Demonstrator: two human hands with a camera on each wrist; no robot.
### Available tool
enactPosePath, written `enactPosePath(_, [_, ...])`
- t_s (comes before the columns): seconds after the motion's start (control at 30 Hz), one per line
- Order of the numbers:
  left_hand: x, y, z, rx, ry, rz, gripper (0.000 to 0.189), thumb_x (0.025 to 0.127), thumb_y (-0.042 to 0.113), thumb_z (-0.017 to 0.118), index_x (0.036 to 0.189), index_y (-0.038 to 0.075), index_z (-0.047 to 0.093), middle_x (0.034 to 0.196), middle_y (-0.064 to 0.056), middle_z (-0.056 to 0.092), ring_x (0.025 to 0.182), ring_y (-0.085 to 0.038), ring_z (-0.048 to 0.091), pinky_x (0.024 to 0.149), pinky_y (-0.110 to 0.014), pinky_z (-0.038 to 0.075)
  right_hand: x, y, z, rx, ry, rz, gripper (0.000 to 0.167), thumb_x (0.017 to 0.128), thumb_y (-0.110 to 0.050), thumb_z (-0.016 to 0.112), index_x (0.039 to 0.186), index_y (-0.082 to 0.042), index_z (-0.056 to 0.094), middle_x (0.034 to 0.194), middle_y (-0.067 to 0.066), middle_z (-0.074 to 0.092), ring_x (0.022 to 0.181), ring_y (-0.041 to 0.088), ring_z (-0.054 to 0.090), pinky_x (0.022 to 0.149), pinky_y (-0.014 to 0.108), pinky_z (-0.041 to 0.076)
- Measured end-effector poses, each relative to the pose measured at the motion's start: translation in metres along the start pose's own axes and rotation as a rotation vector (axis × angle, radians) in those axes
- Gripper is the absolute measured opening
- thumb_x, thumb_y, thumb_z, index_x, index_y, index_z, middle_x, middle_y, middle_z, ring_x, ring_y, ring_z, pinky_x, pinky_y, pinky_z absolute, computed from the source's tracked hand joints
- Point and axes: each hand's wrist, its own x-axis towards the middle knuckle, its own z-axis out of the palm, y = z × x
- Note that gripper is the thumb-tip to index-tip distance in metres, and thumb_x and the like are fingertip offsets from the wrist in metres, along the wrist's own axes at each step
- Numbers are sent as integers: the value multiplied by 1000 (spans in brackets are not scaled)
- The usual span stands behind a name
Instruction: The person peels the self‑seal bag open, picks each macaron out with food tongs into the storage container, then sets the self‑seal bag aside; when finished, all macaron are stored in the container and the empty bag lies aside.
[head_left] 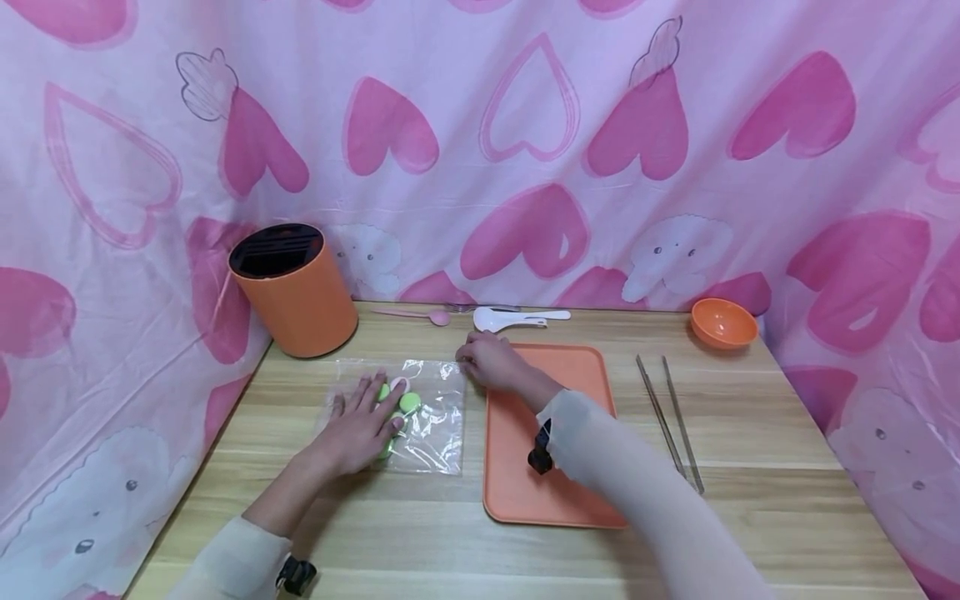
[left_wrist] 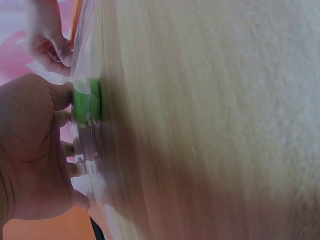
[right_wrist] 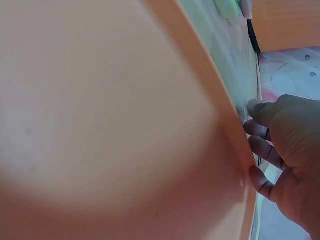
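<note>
A clear plastic bag lies on the table with several green and pale round pieces inside. My left hand rests on the bag with its fingers spread over the pieces. From the left wrist view, the fingertips of the left hand touch the plastic above green pieces. At the bag's far right corner my right hand has its fingers curled and pinches the edge. In the right wrist view, thumb and forefinger of the right hand meet at the plastic, beside the tray's rim.
An orange tray lies under the right forearm. An orange knife block stands back left. A pink spoon, white spoon and fork lie along the back. Metal chopsticks and an orange bowl are at right.
</note>
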Motion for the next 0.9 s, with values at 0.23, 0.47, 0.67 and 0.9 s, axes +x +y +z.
enactPosePath(0.23, [1,0,1,-10,7,7,67,119,43,43,178,19,22,185,-26,8,170,-56,8,128,-88,5,4,-1,5,12,-10,77,13,104,-15,75,113,-19,83,114,2,73,112,29,63,87,52,50])
enactPosePath(0.47, [1,2,0,-19,6,7,66,119,42,43,178,19,23,185,-25,8,170,-55,8,128,-87,5,4,0,7,29,26,88,13,100,-8,76,95,-20,78,104,-2,70,109,27,61,89,56,49])
enactPosePath(0.67, [1,2,0,-9,18,9,65,119,41,43,178,19,24,185,-26,10,170,-55,10,128,-88,7,3,1,6,16,55,65,16,99,-7,76,93,-21,76,103,-3,72,105,25,61,90,57,50])
enactPosePath(0.9, [1,1,1,-11,22,5,66,119,40,44,178,18,24,185,-26,10,170,-56,11,128,-88,7,0,4,3,27,49,81,7,102,-13,77,102,-21,77,110,0,70,106,28,60,94,60,50])
